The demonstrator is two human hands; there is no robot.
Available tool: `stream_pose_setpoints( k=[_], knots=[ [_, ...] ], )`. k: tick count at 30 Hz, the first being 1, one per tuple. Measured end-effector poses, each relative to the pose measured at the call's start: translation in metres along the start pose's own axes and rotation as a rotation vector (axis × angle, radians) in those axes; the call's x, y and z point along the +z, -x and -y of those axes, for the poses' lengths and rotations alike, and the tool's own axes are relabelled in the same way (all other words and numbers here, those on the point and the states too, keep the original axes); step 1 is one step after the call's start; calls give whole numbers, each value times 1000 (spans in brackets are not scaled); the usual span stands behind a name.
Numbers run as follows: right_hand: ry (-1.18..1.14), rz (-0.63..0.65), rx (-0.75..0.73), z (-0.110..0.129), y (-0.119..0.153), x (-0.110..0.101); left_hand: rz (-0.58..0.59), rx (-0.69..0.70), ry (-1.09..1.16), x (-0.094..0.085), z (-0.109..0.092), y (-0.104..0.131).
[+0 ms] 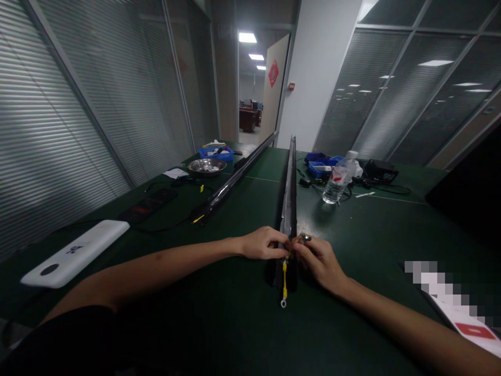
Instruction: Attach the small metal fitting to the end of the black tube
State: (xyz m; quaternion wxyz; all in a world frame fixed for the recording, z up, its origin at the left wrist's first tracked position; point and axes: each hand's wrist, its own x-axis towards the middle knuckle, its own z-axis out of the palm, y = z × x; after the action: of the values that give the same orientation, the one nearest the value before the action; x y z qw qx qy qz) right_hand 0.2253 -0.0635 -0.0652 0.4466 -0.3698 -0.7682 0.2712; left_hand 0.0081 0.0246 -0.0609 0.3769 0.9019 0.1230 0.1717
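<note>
A long dark channel-shaped bar (288, 193) runs away from me down the green table. At its near end my left hand (266, 243) reaches in from the left, fingers bent together at the bar. From the right comes my right hand (318, 258), its thumb and fingers pinched close to the left fingertips. What sits between the fingertips is too small and dark to make out. Just below them a short yellow wire (285, 282) hangs out toward me, ending in a metal ring terminal (283, 303).
To the left lie a second long bar (242, 169), a white oblong device (78, 253) and a metal bowl (207, 166). A blue bin (216, 153) stands behind the bowl. On the right are a water bottle (338, 180), blue trays (319, 168), cables and a black device (379, 171).
</note>
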Motion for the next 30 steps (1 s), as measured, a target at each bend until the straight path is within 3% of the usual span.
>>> stream_pose_setpoints(
  k=[21,30],
  knots=[
    [-50,18,-28,-7,-1,2,24,-12,26,-2,-3,0],
    [-83,17,88,-6,1,3,17,2,15,-1,2,0]
  ],
)
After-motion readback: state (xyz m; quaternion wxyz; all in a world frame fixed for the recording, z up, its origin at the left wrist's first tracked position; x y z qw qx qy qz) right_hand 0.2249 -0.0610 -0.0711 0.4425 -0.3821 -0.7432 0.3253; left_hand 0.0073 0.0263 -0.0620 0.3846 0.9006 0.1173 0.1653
